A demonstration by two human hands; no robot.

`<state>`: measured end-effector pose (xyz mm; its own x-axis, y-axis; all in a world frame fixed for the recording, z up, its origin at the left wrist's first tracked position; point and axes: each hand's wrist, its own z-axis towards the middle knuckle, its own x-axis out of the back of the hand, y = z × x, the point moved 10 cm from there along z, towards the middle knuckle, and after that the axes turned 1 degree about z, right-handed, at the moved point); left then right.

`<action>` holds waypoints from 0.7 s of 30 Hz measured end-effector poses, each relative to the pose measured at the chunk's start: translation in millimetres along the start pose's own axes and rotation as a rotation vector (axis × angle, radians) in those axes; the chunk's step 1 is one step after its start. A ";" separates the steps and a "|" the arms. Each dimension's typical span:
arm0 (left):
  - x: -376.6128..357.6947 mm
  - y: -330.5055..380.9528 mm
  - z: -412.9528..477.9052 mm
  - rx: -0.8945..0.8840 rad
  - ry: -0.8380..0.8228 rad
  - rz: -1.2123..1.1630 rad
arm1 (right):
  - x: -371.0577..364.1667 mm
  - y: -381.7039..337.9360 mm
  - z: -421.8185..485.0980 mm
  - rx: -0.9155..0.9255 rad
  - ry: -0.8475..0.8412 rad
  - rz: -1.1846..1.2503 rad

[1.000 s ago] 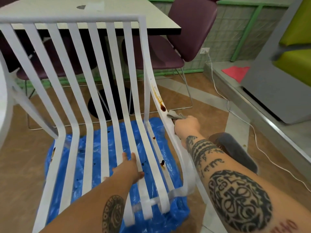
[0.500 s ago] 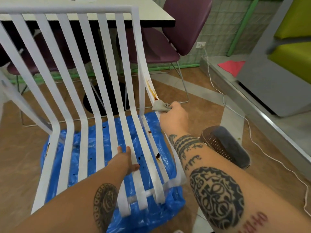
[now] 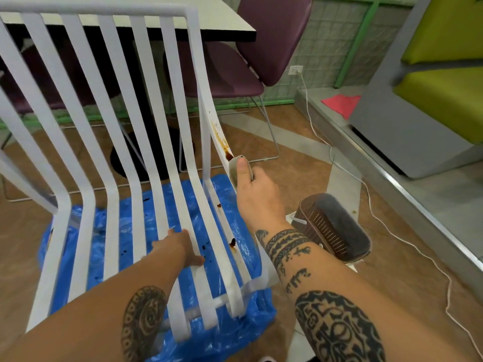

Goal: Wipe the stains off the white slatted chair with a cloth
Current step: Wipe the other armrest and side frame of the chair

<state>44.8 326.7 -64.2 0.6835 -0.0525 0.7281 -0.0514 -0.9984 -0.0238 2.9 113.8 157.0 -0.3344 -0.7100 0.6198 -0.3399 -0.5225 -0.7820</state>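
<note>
Here, centre frame, the right hand (image 3: 257, 197) pinches the cloth (image 3: 236, 167) against the white slatted chair (image 3: 146, 158) just below its brown stain (image 3: 222, 142), while the flat-fingered left hand (image 3: 180, 246) steadies the seat.

You have a blue plastic sheet (image 3: 257, 313) spread on the floor. A purple chair (image 3: 274, 30) stands beside the table (image 3: 224, 17). A white cable (image 3: 308, 105) trails along your right.

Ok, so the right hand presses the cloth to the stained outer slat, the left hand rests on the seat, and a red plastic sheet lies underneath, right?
Not quite. The head view shows the plastic sheet under the chair is blue, not red. The rest holds: right hand pressing the cloth to the stained outer slat, left hand on the seat.
</note>
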 end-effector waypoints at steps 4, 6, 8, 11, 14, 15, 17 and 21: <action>41.6 8.3 0.5 0.097 0.049 0.030 | 0.7 12.7 14.3 -0.087 -0.030 0.199; 61.8 14.5 0.5 0.039 0.170 -0.109 | -2.0 20.3 25.9 -0.147 -0.062 0.228; 74.2 15.2 -2.4 -0.043 0.265 -0.316 | -6.4 25.6 36.9 -0.204 -0.116 0.260; 94.6 15.8 -16.8 -0.147 0.385 -0.875 | 8.5 27.1 56.8 -0.196 0.006 0.270; 128.3 23.5 -31.2 -0.217 0.437 -1.326 | 21.0 27.8 72.2 -0.184 0.131 0.394; 139.6 27.7 -31.8 -0.235 0.418 -1.437 | 17.1 24.6 75.6 -0.172 0.093 0.456; 163.2 32.4 -27.5 -0.238 0.357 -1.651 | 4.4 9.2 78.1 -0.103 -0.042 0.440; 209.9 27.2 -20.5 -0.213 0.366 -1.775 | -16.8 -8.5 70.8 0.007 -0.175 0.078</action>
<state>171.9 288.9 102.0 -0.1475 0.9827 -0.1119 0.3738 0.1601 0.9136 73.6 96.7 148.5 -0.2017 -0.8192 0.5369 -0.3122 -0.4658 -0.8280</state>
